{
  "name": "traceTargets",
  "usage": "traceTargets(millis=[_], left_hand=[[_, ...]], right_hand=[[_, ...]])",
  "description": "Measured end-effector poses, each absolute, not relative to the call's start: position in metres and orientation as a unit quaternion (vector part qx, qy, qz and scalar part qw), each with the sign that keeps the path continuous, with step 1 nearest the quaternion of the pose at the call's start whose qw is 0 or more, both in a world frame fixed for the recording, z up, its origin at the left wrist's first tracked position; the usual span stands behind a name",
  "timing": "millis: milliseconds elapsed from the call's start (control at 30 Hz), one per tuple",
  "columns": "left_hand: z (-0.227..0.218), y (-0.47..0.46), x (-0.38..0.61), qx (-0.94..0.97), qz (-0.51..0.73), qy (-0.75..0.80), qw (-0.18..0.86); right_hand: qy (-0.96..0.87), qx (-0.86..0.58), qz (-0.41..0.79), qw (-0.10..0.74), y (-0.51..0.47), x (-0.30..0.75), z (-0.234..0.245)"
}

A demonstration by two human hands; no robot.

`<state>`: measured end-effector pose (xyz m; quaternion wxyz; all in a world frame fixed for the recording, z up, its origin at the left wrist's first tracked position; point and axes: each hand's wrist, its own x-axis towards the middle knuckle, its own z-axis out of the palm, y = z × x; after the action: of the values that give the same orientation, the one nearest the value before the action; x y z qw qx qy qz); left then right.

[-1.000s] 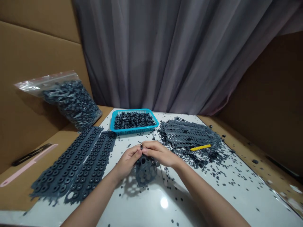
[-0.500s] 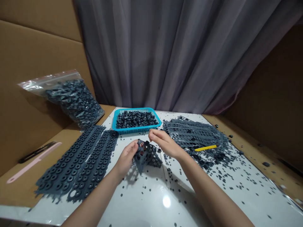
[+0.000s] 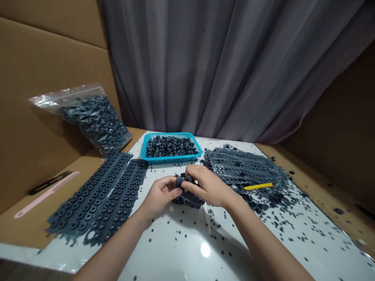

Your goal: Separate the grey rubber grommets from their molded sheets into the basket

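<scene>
Near the middle of the white table, my left hand (image 3: 160, 194) is closed on a dark grey perforated rubber sheet (image 3: 189, 200), thumb and fingers pinching its left end. My right hand (image 3: 206, 184) grips the same sheet from the right, its thumb close to the left thumb. The sheet is folded up between both hands, and the fingers hide much of it. Just behind the hands stands a blue basket (image 3: 172, 160) filled with small dark rubber rings (image 3: 172, 146).
Left lie two sheets of ring-shaped parts (image 3: 96, 199), a pink stick (image 3: 47, 198), a black cutter (image 3: 49, 182) and a zip bag (image 3: 99, 121) of rings. Right, punched sheets (image 3: 237, 164) carry a yellow knife (image 3: 258, 186). Small black discs litter the table (image 3: 164, 249).
My right hand has come down and left onto the sheet, beside the left hand. The sheet has gone from spread out to bunched up. The view has shifted slightly.
</scene>
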<state>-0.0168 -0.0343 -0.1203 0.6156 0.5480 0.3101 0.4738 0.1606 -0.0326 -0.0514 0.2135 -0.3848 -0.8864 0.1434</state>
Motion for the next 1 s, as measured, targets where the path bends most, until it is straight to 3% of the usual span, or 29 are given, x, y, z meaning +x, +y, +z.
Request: traceTargets(millis=[433, 567, 667, 867, 1000], left_hand=[[-0.123, -0.037, -0.013, 0.619, 0.465, 0.356, 0.524], [-0.126, -0.036, -0.015, 0.602, 0.480, 0.361, 0.527], [-0.125, -0.036, -0.016, 0.553, 0.507, 0.318, 0.580], [-0.116, -0.039, -0.014, 0.405, 0.501, 0.232, 0.729], [-0.113, -0.039, -0.018, 0.358, 0.506, 0.238, 0.748]], right_hand=[[-0.901, -0.411, 0.000, 0.138, -0.036, 0.155, -0.057], [-0.901, -0.410, 0.005, 0.143, -0.034, 0.151, -0.064], [-0.894, -0.399, 0.098, 0.178, -0.032, 0.147, -0.069], [-0.766, -0.331, 0.455, 0.311, -0.026, 0.140, -0.086], [-0.640, -0.256, 0.628, 0.360, -0.019, 0.136, -0.100]])
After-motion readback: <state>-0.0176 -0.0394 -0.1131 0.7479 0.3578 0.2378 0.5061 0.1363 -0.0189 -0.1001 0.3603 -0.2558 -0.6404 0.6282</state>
